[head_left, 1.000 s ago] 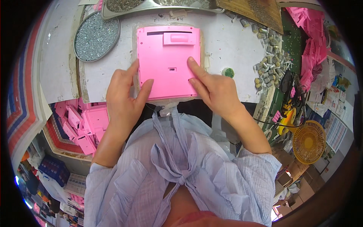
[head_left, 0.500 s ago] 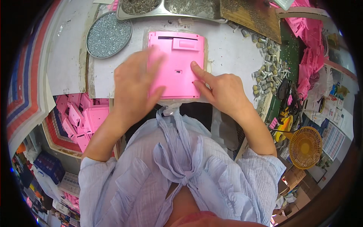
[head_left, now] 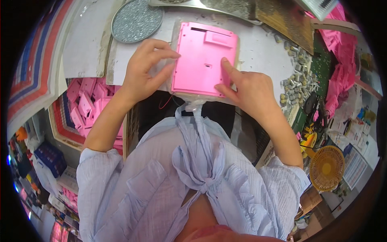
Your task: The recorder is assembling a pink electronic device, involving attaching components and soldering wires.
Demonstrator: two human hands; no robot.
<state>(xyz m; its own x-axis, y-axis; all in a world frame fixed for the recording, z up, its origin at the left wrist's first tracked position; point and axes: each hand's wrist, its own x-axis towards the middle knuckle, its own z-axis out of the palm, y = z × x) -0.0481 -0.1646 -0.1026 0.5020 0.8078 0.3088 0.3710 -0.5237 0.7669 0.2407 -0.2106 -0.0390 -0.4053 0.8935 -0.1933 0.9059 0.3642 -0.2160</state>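
Note:
A flat pink plastic case (head_left: 197, 60) lies on a cushion wrapped in clear plastic film (head_left: 236, 60) at the front edge of the table. It has a raised block near its far end and a small slot at mid-face. My right hand (head_left: 254, 86) holds the case at its right side, index finger and thumb pressed on the face, the other fingers curled by the edge. At the left edge, my left hand (head_left: 145, 70) is open, thumb and fingers apart. Its fingertips are by the edge; whether they touch is unclear. A thin red wire (head_left: 164, 103) hangs below.
A round tray of small silver screws (head_left: 137, 20) stands far left, a metal tray (head_left: 209, 6) beyond the case. Several small metal cylinders (head_left: 298, 80) lie loose at right, near a brown board (head_left: 288, 20). Pink parts (head_left: 86, 107) fill a bin at left; a yellow fan (head_left: 327, 167) stands right.
My left hand, blurred over the case's left part before, has drawn back to its left edge. My right hand stays on the case. The whole view has shifted and tilted slightly.

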